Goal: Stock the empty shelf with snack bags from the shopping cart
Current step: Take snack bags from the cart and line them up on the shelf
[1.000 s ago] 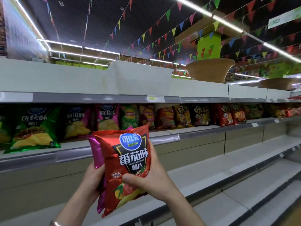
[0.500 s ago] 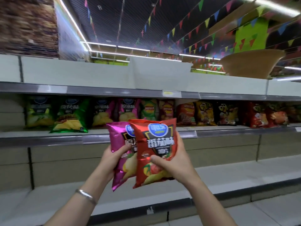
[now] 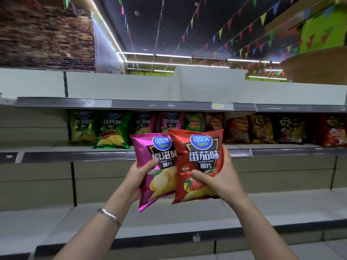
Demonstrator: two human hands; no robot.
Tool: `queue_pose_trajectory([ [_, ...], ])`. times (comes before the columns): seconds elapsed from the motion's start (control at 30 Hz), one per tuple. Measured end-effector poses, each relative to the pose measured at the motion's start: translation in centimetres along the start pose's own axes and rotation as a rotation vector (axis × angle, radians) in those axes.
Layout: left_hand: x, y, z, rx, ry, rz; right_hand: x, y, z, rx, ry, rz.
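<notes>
The fingers of the left hand (image 3: 139, 177) are curled round the left edge of a pink chip bag (image 3: 155, 167), with the thumb pressed on its front. The fingers of the right hand (image 3: 218, 178) wrap behind a red chip bag (image 3: 200, 162), and the thumb pinches its front near the tomato picture. Both bags are held upright in the middle of the frame, side by side, and the red one overlaps the right edge of the pink one. A silver bracelet (image 3: 109, 216) sits on the left wrist, in the lower left of the frame.

Behind the bags, across the middle of the frame, a shelf (image 3: 75, 156) carries a row of chip bags (image 3: 112, 132) standing upright, green ones at the left, then pink, then yellow, dark and red ones toward the right. Below the hands a lower shelf (image 3: 281, 212) runs across the frame. In the upper part, strings of coloured flags (image 3: 262, 15) hang under a dark ceiling with bright light strips (image 3: 169, 55).
</notes>
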State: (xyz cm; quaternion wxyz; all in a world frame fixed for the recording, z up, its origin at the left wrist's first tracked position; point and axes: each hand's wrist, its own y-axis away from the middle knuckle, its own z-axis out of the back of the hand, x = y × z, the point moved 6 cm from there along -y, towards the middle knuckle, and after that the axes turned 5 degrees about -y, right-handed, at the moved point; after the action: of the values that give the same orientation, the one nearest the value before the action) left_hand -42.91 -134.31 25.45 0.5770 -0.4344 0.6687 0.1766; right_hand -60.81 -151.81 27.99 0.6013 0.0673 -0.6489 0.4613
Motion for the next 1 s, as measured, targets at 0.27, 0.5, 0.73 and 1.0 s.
queue_pose_trajectory([
  [0.27, -2.6, 0.0, 4.3, 0.099, 0.028, -0.014, 2.9, 0.5, -4.3, -0.002, 0.023, 0.063],
  [0.5, -3.5, 0.3, 8.4, 0.111, 0.028, -0.017, 4.8, 1.9, -8.7, -0.025, 0.061, 0.177],
  [0.73, -3.4, 1.6, 13.1, 0.042, 0.095, 0.011, 4.3, 1.3, -13.0, -0.016, -0.118, 0.090],
  [1.0, -6.0, 3.6, 22.7, 0.011, 0.042, 0.016, 4.6, -0.8, -19.8, 0.028, -0.229, 0.059],
])
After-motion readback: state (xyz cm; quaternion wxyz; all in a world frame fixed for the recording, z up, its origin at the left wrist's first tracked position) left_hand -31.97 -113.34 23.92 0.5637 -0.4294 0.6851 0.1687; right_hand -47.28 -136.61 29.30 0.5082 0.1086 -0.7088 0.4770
